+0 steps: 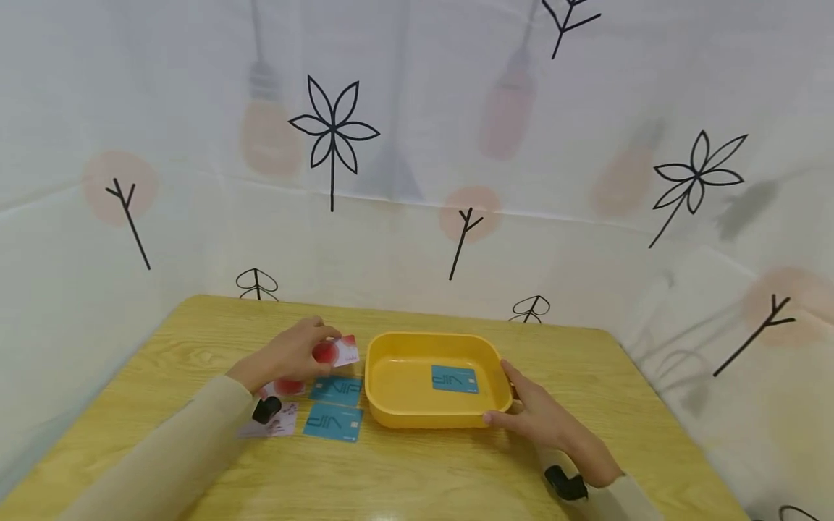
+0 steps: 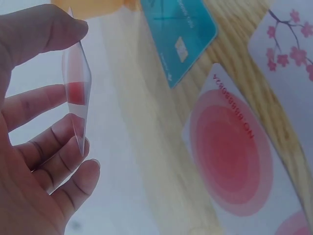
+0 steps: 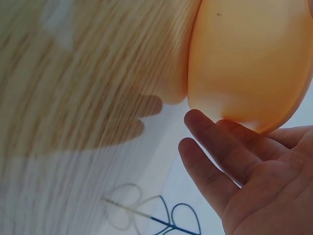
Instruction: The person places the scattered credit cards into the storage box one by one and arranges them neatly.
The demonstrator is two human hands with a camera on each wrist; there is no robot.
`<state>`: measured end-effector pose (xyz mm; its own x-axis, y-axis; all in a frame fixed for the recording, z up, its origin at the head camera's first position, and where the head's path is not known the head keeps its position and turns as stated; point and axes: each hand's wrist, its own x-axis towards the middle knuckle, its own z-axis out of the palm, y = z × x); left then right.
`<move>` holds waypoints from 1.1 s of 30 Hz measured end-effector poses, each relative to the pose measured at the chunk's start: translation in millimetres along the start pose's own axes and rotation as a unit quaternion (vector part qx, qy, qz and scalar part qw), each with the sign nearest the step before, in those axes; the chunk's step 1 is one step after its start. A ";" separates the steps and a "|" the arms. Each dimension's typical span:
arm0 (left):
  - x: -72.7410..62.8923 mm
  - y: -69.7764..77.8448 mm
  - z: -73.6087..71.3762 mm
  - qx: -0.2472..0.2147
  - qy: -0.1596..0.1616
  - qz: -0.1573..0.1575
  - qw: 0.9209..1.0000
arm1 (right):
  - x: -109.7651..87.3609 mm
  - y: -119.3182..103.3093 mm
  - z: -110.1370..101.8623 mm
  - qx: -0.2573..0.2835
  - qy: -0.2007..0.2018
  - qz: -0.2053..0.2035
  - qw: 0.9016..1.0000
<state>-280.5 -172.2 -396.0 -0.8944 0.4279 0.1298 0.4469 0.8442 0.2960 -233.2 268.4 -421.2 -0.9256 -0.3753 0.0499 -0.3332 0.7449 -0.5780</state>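
My left hand (image 1: 293,352) pinches a white card with red circles (image 1: 345,351) above the left part of the table; in the left wrist view this card (image 2: 76,93) is seen nearly edge-on between thumb and fingers. Below the hand lie two teal cards (image 1: 334,422), another red-circle card (image 2: 232,152) and a card with pink blossoms (image 2: 288,54). To their right stands a yellow plastic tray (image 1: 430,419) with one teal card (image 1: 455,378) inside. My right hand (image 1: 544,416) rests against the tray's right end, its fingers fairly straight in the right wrist view.
The wood-grain table (image 1: 417,477) reaches back to a pale cloth (image 1: 404,253) printed with plants and bulbs, which hangs behind it and at both sides. Black wrist mounts (image 1: 565,483) sit on both forearms.
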 end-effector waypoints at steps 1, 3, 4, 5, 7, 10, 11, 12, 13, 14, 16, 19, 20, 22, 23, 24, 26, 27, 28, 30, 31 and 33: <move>-1.2 -0.5 -1.1 0.002 0.001 0.001 1.000 | 1.1 -0.7 0.3 0.002 -0.001 -0.003 1.000; -2.5 -0.9 -3.2 0.003 0.002 0.001 1.000 | 2.7 -1.8 1.0 0.004 -0.004 -0.007 1.000; -2.7 -1.0 -4.1 0.004 0.003 0.003 1.000 | 3.1 -2.2 1.2 0.006 -0.006 -0.006 1.000; -2.7 -0.6 -5.0 0.006 0.004 0.006 1.000 | 3.1 -2.6 1.3 0.009 -0.007 -0.005 1.000; -1.8 0.8 -7.4 0.008 0.008 0.014 1.000 | 2.8 -2.7 1.5 0.013 -0.009 0.001 1.000; 0.4 4.4 -11.6 0.006 0.015 0.020 1.000 | 2.1 -1.7 2.0 0.012 -0.009 0.007 1.000; 1.3 6.1 -13.1 0.006 0.017 0.023 1.000 | 2.0 -1.4 2.1 0.012 -0.009 0.007 1.000; 2.4 7.5 -14.3 0.008 0.019 0.026 0.999 | 1.8 -1.4 2.0 0.011 -0.009 0.008 1.000; 3.5 9.2 -15.2 0.008 0.020 0.029 0.999 | 1.6 -1.3 1.9 0.008 -0.009 0.008 1.000; 4.9 10.9 -15.6 0.009 0.022 0.032 0.999 | 1.4 -1.2 1.8 0.005 -0.008 0.009 1.000; 8.3 15.2 -16.1 0.006 0.025 0.040 0.999 | 0.7 -1.0 1.6 0.004 -0.009 0.011 1.000; 13.8 22.2 -15.2 0.006 0.027 0.054 0.998 | -0.3 -0.3 1.5 0.001 -0.009 0.015 1.000; 15.8 24.8 -14.7 0.006 0.028 0.058 0.998 | -0.3 -0.2 1.5 0.001 -0.010 0.016 1.000; 19.1 30.1 -14.6 0.006 0.028 0.066 0.997 | -0.1 -0.4 1.2 0.001 -0.009 0.016 1.000; 20.8 32.5 -14.2 0.009 0.027 0.069 0.997 | 0.0 -0.7 1.1 0.001 -0.008 0.016 1.000; 22.4 34.8 -13.7 0.010 0.025 0.074 0.997 | 0.2 -1.1 0.8 0.000 -0.008 0.015 1.000; 25.4 39.6 -12.4 0.012 0.020 0.077 0.997 | 0.3 -1.5 0.5 0.001 -0.006 0.014 1.000; 26.8 41.8 -11.7 0.014 0.018 0.079 0.997 | 0.2 -1.6 0.4 0.002 -0.005 0.014 1.000; 28.0 44.0 -11.0 0.014 0.015 0.080 0.997 | 0.1 -1.6 0.4 0.002 -0.004 0.013 1.000; 30.5 48.1 -9.3 0.019 0.010 0.083 0.996 | -0.1 -1.6 0.1 0.006 -0.003 0.011 1.000; 31.5 50.0 -8.7 0.019 0.009 0.085 0.996 | -0.1 -1.4 0.0 0.008 -0.003 0.009 1.000; 33.5 53.5 -7.3 0.018 0.008 0.089 0.996 | -0.2 -1.0 -0.2 0.011 -0.002 0.005 1.000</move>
<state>-286.6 -115.1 -368.9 -0.8005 0.5678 0.1920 0.5992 0.7659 0.2331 -232.7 267.8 -420.6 -0.9284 -0.3693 0.0410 -0.3194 0.7370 -0.5957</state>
